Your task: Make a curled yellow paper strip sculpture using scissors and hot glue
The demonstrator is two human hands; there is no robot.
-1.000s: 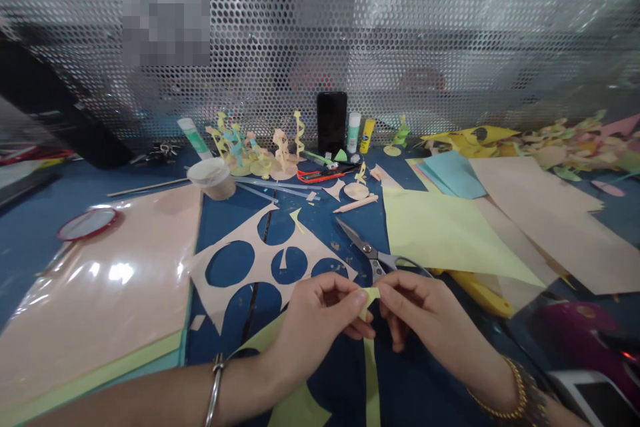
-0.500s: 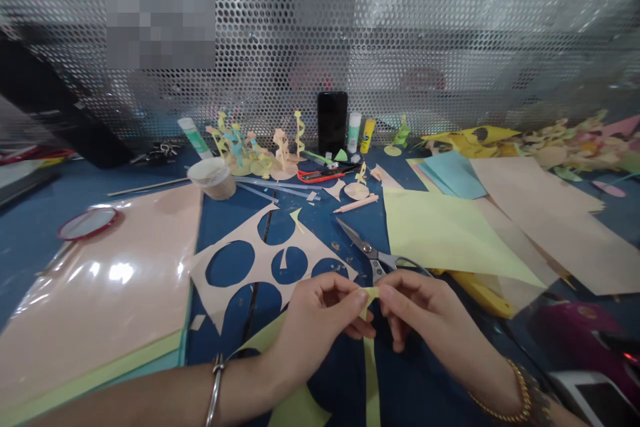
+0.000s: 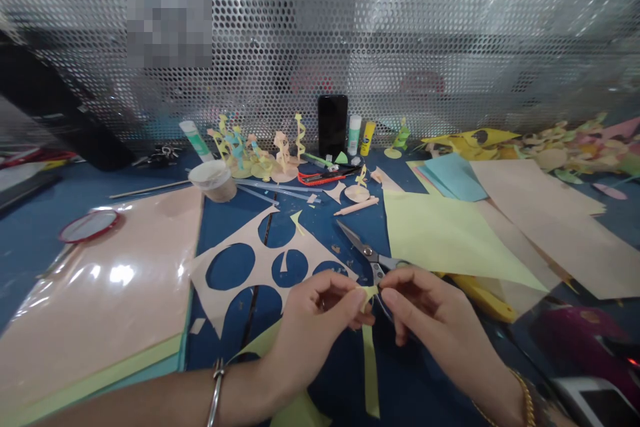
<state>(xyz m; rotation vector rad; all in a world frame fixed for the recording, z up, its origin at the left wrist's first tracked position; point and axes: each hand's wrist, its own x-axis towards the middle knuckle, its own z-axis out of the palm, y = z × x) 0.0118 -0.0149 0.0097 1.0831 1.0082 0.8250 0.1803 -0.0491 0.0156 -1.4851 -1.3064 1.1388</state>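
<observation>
While both the left hand [image 3: 315, 327] and right hand [image 3: 430, 310] pinch a yellow paper strip [image 3: 370, 367] between their fingertips, scissors [image 3: 363, 247] lie just beyond them, beside a peach cut-out sheet [image 3: 263, 267].

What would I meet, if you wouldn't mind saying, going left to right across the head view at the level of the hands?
Glossy peach sheet → peach paper sheet with round holes → left hand → pale yellow paper strip → right hand → magenta object
</observation>
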